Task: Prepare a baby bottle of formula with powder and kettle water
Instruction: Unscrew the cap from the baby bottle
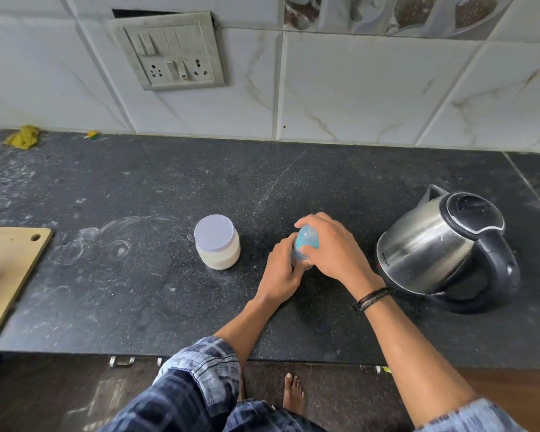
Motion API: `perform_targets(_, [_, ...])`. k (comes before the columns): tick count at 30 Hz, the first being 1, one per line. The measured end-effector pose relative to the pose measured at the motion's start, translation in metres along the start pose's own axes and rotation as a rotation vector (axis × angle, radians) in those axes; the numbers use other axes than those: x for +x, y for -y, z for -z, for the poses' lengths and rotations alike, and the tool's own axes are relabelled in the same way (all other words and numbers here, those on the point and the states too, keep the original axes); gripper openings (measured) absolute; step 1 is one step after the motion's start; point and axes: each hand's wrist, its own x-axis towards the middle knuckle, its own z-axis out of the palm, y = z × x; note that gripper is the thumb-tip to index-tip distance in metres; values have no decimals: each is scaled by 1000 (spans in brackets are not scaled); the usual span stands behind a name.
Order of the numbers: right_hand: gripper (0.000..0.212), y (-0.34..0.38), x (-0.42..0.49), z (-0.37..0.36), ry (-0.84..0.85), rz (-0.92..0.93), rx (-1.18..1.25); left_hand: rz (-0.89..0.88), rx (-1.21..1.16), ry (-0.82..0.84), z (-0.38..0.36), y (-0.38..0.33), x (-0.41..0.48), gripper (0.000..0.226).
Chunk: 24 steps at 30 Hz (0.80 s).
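Gripping baby bottle (306, 241) | axis upright, top up | left hand (280, 274), right hand (335, 249)

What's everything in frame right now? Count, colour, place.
baby bottle: 1, blue, counter centre, between both hands
powder jar: 1, whitish with pale lid on, left of the bottle
kettle: 1, steel and black, lid shut, right of the bottle
cutting board: 1, light wood, counter's left edge
cloth: 1, yellow, back left by the wall
switch panel: 1, grey-white, on the tiled wall
counter: 1, dark speckled stone
left hand: 1, grips the bottle's lower part
right hand: 1, grips the bottle's top
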Motion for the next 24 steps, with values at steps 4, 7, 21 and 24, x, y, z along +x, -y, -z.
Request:
perform_targets(4, [64,-2,0,3,26,52,19,4,3,-5,-1,0,0,64])
perform_targets(7, [52,0,1,3,4,7,8,2,-6,-6,0,1,1,60])
perform_targets(21, [64,-2,1,3,34,61,55,0,10,-17,0,1,1,64])
perform_targets(24, [54,0,1,1,-7,17,20,-10,6,-19,0,3,1,64])
